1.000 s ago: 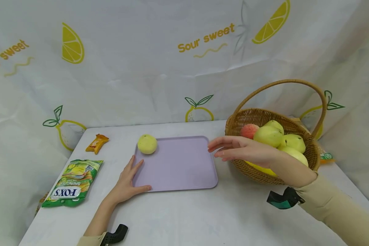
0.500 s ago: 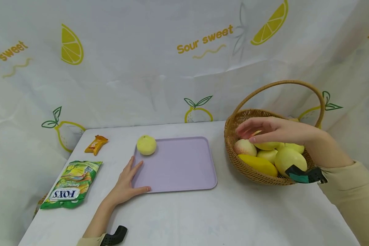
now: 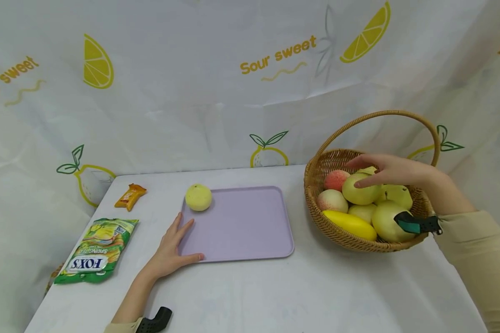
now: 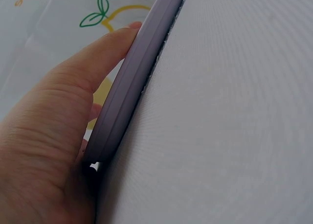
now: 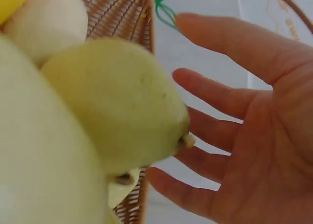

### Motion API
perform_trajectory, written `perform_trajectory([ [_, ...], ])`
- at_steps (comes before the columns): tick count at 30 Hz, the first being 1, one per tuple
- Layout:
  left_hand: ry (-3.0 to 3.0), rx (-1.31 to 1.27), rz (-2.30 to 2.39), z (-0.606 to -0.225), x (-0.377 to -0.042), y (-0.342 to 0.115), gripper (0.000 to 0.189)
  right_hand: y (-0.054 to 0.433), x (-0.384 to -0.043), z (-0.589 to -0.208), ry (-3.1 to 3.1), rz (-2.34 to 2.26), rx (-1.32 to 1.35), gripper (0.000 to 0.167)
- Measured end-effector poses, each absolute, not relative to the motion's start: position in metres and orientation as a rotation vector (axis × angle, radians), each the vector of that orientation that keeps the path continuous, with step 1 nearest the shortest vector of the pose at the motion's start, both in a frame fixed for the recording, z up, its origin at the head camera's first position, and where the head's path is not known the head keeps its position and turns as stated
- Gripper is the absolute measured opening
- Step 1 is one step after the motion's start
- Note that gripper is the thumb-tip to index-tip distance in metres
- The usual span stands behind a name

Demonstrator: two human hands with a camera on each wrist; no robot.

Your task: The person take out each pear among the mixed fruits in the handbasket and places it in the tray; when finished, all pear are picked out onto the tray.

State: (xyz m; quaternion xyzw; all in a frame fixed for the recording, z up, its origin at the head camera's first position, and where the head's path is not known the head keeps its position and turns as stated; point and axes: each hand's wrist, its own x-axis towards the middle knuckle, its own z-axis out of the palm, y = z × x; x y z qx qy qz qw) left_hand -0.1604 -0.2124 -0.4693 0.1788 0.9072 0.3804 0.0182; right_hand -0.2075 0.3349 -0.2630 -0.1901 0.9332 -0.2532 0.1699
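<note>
The pear [image 3: 360, 195] under your right grip [image 3: 393, 171] sits on top of the fruit in the wicker basket [image 3: 329, 230], at the right of the surface [image 3: 250, 296]. Your right grip is spread, thumb on one side of the pear and fingers on the other; you can't tell for certain whether the skin touches it. In the right wrist view, the pear's short stem points toward your palm. Around it lie a red peach [image 3: 336, 179], a pale peach [image 3: 332, 200], a long yellow fruit [image 3: 352, 225] along the near rim, and a large pale round fruit [image 3: 388, 222] by your wrist strap. To the left lies the lilac tray [image 3: 241, 226]; your left grip [image 3: 166, 252] is spread around its near left corner, thumb against the near edge. A round yellow-green fruit [image 3: 198, 197] rests at the tray's far left corner. Farther left are an orange packet [image 3: 130, 196] and, nearer you, a green FOX'S bag [image 3: 97, 252], its lettering upside down.
</note>
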Motion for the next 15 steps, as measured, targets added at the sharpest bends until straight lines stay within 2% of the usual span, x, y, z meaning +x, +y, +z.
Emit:
perform_trajectory([
  [8, 2.822, 0.557, 1.176, -0.470, -0.160, -0.212, 0.097, 0.350, -0.217, -0.269, 2.518, -0.549, -0.437, 0.077],
  [15, 2.821, 0.548, 1.173, -0.469, -0.160, -0.212, 0.097, 0.351, -0.222, -0.272, 2.473, -0.505, -0.436, 0.082],
])
